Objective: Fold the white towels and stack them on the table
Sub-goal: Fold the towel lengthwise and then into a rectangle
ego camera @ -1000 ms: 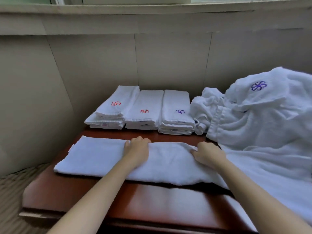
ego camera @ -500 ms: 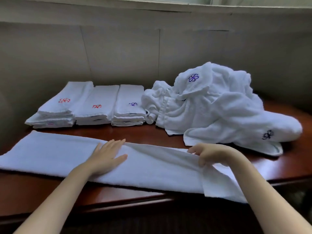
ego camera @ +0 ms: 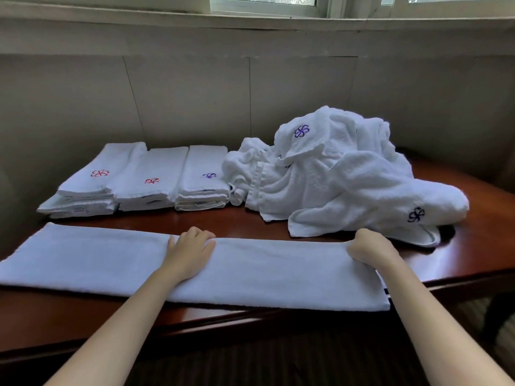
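Note:
A long white towel [ego camera: 267,271], folded lengthwise into a strip, lies along the front of the dark red wooden table [ego camera: 473,263]. My left hand [ego camera: 189,252] rests on its far edge near the middle, fingers curled over the edge. My right hand [ego camera: 370,247] grips the far edge near the strip's right end. Behind, three stacks of folded white towels stand side by side: left stack [ego camera: 89,188] and middle stack [ego camera: 150,185] with red emblems, right stack [ego camera: 204,182] with a purple one.
A heap of unfolded white towels [ego camera: 340,176] with purple emblems fills the back right of the table. A tiled wall [ego camera: 195,101] runs close behind, with a window ledge above. A chair leg [ego camera: 496,316] shows at lower right over striped carpet.
The towel's right part has been laid flat, making an even strip. My right hand moved right to its end; my left hand curled onto the far edge. The view shifted right.

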A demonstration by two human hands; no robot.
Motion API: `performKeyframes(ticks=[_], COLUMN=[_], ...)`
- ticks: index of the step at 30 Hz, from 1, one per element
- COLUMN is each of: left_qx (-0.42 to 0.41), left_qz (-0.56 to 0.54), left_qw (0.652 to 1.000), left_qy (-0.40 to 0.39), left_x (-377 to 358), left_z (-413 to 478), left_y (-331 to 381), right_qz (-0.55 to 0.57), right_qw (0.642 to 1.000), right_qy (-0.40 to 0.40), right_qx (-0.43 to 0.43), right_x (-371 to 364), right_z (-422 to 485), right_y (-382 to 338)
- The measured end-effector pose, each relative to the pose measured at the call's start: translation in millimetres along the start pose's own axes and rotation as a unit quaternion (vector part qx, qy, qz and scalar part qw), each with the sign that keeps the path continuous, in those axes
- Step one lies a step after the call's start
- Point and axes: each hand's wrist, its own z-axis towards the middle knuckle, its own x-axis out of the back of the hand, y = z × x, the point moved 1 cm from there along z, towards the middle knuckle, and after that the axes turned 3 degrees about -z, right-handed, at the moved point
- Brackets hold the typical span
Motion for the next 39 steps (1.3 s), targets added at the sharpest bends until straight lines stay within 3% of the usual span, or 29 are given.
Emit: performKeyframes(ticks=[3, 5, 7, 10, 12, 16, 20, 24, 27, 32, 34, 36, 37, 39], left_qx=[-0.018, 0.014, 0.08, 0.196, 0.28, 0.421, 0.511, 0.524, 0.492, 0.384, 0.32, 0.232, 0.172, 0.029], left_qz=[0.01, 0.017, 0.027, 0.031, 0.029, -0.013, -0.042, -0.078, -0.128, -0.42, -0.418, -0.38, -0.362, -0.307], left_qw=[0.999, 0.998, 0.995, 0.979, 0.959, 0.906, 0.852, 0.83, 0.818, 0.687, 0.706, 0.77, 0.811, 0.895], left_qy=[-0.032, -0.051, -0.044, -0.037, -0.028, 0.031, 0.104, 0.173, 0.271, 0.452, 0.473, 0.456, 0.426, 0.323], left_x=[0.9, 5.4, 12.3, 26.7, 39.2, 64.4, 76.3, 78.7, 75.1, 85.7, 90.1, 91.1, 88.8, 77.0], left_z=[-7.0, -12.5, -18.5, -29.1, -39.6, -75.0, -109.2, -98.2, -84.4, -69.7, -59.8, -52.5, -50.9, -52.4], left_y=[-9.0, -20.4, -39.5, -83.6, -121.4, -197.2, -249.8, -260.4, -263.4, -234.4, -200.4, -149.8, -120.9, -65.0], right_qz=[-0.131, -0.188, -0.147, -0.049, -0.037, -0.053, -0.075, -0.055, -0.044, -0.014, 0.121, 0.329, 0.429, 0.594], right_qw=[0.987, 0.967, 0.957, 0.937, 0.924, 0.918, 0.92, 0.91, 0.898, 0.894, 0.894, 0.871, 0.844, 0.753], right_qy=[0.094, 0.161, 0.18, 0.09, 0.001, -0.029, -0.03, -0.021, 0.016, 0.004, -0.028, -0.067, -0.097, -0.206], right_qx=[-0.018, 0.055, 0.172, 0.333, 0.38, 0.392, 0.384, 0.411, 0.437, 0.448, 0.431, 0.358, 0.305, 0.197], right_x=[-7.7, -23.5, -47.4, -93.6, -118.2, -127.6, -121.6, -130.3, -143.1, -140.4, -131.9, -120.1, -113.2, -98.9], right_z=[-12.4, -26.3, -44.4, -74.8, -91.4, -80.4, -61.0, -72.4, -80.0, -75.4, -76.1, -75.1, -73.9, -67.1], right_y=[-17.1, -46.0, -86.5, -157.9, -198.2, -230.4, -245.2, -276.9, -285.0, -281.6, -278.1, -271.0, -266.0, -253.5])
